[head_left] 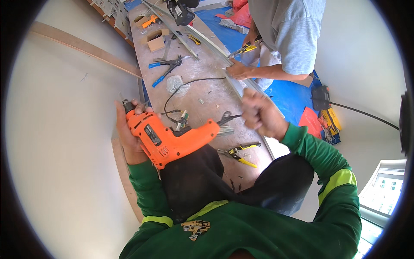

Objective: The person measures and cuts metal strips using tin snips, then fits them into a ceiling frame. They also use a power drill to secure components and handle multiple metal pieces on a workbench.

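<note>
My left hand is wrapped around the front of an orange power drill, just behind its black chuck. The drill lies across above my lap, its handle to the right. From the handle end a black cord runs toward my right hand. That hand is raised over the board's right edge, blurred, with its fingers curled in; whether the cord is inside them is hidden. Below it, yellow-and-black snips rest on the work board.
Blue-handled riveter, cardboard box, crumpled clear plastic and looped cable lie on the board. Long metal profiles run along its right side. A co-worker in grey holds yellow-handled snips there. A white wall is close on my left.
</note>
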`<state>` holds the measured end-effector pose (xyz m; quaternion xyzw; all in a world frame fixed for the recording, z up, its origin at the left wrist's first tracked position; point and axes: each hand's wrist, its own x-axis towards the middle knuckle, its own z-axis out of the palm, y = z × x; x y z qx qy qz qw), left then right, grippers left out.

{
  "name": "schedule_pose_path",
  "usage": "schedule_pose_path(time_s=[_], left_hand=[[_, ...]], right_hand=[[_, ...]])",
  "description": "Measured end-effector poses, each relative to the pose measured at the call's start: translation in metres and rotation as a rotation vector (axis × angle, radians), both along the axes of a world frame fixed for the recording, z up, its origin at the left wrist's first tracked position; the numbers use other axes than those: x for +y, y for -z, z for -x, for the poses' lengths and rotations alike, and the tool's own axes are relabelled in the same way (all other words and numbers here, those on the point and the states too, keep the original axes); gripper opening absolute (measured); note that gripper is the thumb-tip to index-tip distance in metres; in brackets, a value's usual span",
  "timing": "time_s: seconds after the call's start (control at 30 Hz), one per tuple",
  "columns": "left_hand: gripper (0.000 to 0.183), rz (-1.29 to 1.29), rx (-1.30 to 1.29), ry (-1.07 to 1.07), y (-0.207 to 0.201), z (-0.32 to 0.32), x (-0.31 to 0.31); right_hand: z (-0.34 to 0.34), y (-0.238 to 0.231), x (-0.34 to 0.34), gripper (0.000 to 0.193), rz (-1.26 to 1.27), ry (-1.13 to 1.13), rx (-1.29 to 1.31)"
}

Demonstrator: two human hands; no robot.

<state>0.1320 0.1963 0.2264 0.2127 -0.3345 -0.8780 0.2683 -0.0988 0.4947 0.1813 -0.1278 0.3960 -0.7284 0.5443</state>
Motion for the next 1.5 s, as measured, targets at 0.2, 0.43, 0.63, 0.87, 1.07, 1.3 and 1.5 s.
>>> schedule_pose_path(time_s=[0.2, 0.43, 0.63, 0.87, 1.07, 1.3, 1.5], left_hand=[[0.054, -0.015, 0.007, -0.133, 0.014, -0.015, -0.013], [0.062, 0.272, 0.032, -0.113, -0.021, 0.010, 0.017], [0.070, 0.431, -0.116, -0.224, -0.047, 0.018, 0.059], [0.072, 0.792, -0.160, -0.107, -0.048, 0.022, 0.070], [0.075, 0.872, -0.187, -0.104, -0.033, 0.025, 0.079], [0.072, 0.883, -0.181, -0.128, -0.014, 0.028, 0.076], [0.066, 0.969, -0.424, -0.103, -0.002, 0.031, 0.076]], right_hand=[[0.029, -0.026, 0.008, 0.023, -0.217, 0.257, 0.455], [-0.025, -0.076, -0.095, 0.016, 0.131, 0.025, 1.128], [-0.063, -0.128, -0.141, 0.022, 0.180, -0.033, 0.992], [-0.079, -0.138, -0.136, 0.023, 0.103, -0.010, 0.752], [-0.084, -0.139, -0.133, 0.025, -0.002, 0.073, 0.904], [-0.103, -0.126, -0.138, 0.036, -0.062, 0.305, 1.160], [-0.092, -0.105, -0.149, 0.057, -0.251, 0.230, 1.192]])
